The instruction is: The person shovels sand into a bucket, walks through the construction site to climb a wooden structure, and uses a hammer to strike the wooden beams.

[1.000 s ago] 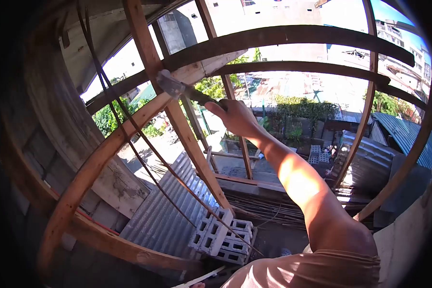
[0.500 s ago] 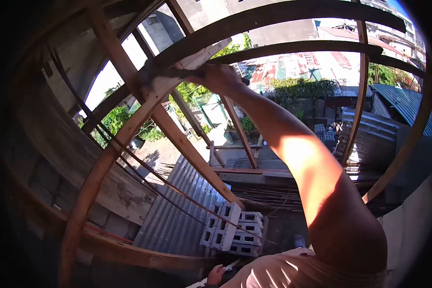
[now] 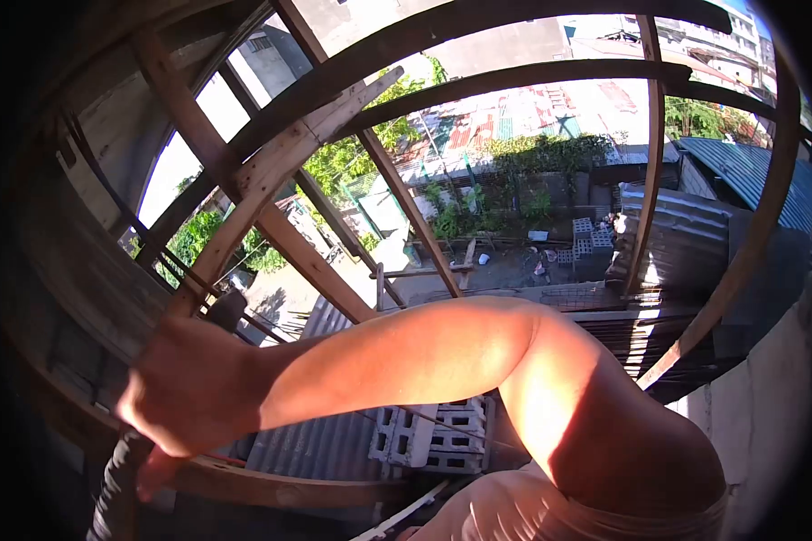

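Note:
My right hand [image 3: 194, 388] is closed in a fist at the lower left, slightly blurred. It grips a hammer [image 3: 115, 482] by its black wrapped handle, whose dark butt sticks out above the fist. The hammer's head is outside the picture. Behind the hand runs a pale wooden brace [image 3: 271, 171], which meets the dark curved beams at its upper end. My left hand is out of sight; a thin pale strip [image 3: 399, 518] shows at the bottom, by my shirt.
Wooden posts [image 3: 320, 266] and dark curved beams [image 3: 505, 81] frame the opening ahead. Below lie hollow concrete blocks [image 3: 456, 437] and a corrugated metal sheet [image 3: 311, 446]. Beyond are plants [image 3: 550, 158], a yard and rusty roofs. A pale wall [image 3: 776, 388] stands at the right.
My right hand has swung from the brace's upper end down to the lower left, still gripping the hammer. My left hand, earlier at the bottom edge by the pale strip, has left the view.

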### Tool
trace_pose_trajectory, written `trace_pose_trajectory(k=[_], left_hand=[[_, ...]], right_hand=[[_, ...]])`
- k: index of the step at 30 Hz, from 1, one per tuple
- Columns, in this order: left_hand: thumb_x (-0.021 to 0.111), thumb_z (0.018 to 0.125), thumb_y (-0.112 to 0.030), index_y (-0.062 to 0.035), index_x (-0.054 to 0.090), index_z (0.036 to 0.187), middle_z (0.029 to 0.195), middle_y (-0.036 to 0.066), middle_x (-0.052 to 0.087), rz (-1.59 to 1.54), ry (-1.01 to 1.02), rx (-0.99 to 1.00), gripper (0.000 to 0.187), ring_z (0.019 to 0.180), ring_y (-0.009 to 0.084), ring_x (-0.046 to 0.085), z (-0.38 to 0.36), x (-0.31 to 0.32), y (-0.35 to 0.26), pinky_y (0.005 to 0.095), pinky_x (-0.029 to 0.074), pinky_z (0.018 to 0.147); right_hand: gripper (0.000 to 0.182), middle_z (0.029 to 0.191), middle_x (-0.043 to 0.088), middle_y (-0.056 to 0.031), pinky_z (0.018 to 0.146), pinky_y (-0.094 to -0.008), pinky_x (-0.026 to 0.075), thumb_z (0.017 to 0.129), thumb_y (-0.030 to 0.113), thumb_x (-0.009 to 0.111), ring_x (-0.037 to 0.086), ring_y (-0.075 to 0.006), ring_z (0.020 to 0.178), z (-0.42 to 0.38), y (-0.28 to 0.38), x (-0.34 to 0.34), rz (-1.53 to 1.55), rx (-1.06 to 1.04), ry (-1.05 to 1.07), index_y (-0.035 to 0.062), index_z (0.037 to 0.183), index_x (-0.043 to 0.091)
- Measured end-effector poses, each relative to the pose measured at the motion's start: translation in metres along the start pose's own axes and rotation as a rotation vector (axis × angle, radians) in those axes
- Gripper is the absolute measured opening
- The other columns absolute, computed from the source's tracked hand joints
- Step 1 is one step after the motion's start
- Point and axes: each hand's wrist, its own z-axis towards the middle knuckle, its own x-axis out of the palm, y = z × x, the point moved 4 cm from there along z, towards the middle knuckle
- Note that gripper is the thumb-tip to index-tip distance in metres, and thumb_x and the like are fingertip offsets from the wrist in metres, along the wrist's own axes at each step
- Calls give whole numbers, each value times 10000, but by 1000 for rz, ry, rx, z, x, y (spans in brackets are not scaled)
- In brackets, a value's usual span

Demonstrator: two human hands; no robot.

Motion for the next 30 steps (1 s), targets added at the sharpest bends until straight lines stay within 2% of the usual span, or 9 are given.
trace_pose_trajectory(k=[5,7,10,11,14,20,24,28,30], left_hand=[[684,968,-382,5,666,1294,1113,164,754,-58,7,49,507,1037,253,723,36,5,-39,370,542,950],[731,939,-386,0,646,1334,1149,165,755,-221,16,-9,558,1077,239,723,43,1,-49,359,544,953],[740,950,-352,-9,630,1353,1126,162,756,-261,-27,90,540,1075,203,718,11,-29,-81,340,542,952],[738,957,-327,-10,630,1353,1091,149,762,-295,-51,84,518,1048,194,720,2,-34,-56,326,539,945],[643,1009,-259,-45,677,1242,1254,214,688,-270,-176,-107,319,1201,361,633,-69,-45,-7,449,477,1024],[648,1011,-299,-34,680,1225,1067,147,689,29,-44,-74,342,997,290,618,-81,-27,19,408,485,906],[640,1020,-329,-30,699,1149,930,100,667,-206,-116,30,331,821,230,585,-47,-8,-49,366,487,782],[631,1028,-359,-27,718,1074,793,53,645,-496,-112,300,346,645,169,553,-9,-11,-184,324,489,658],[770,927,-308,-4,488,1485,1415,190,608,-645,57,332,695,1260,271,619,29,-24,-248,401,486,1046]], right_hand=[[370,784,756,-47,703,-394,573,868,480,675,750,-264,779,49,41,35,-141,-329,-144,117,838,737],[484,865,757,-108,778,-415,566,897,584,597,749,-293,844,-9,-106,-22,-389,-289,-286,130,957,751],[688,986,759,-201,892,-448,556,941,740,480,747,-337,943,-181,-366,-138,-416,818,-189,149,1137,773],[760,1027,760,-231,929,-459,552,956,792,440,746,-352,975,-206,-398,-143,-493,889,-300,156,1196,781],[881,896,749,-220,866,-509,536,939,847,358,726,-407,930,-171,-319,-113,-303,1148,-309,101,1150,776],[825,840,741,-172,768,-497,584,886,849,480,745,-388,850,-87,-178,-42,-211,724,-272,76,977,754],[771,713,678,-160,712,-488,550,866,824,559,715,-382,743,-80,-130,-38,-126,557,-208,71,901,718],[818,764,689,-181,747,-494,517,939,795,477,699,-395,778,-158,-132,-39,83,958,-153,21,1019,730],[822,844,705,-216,823,-492,521,945,787,476,709,-403,891,-224,-130,-14,84,1114,-147,28,1131,732]])
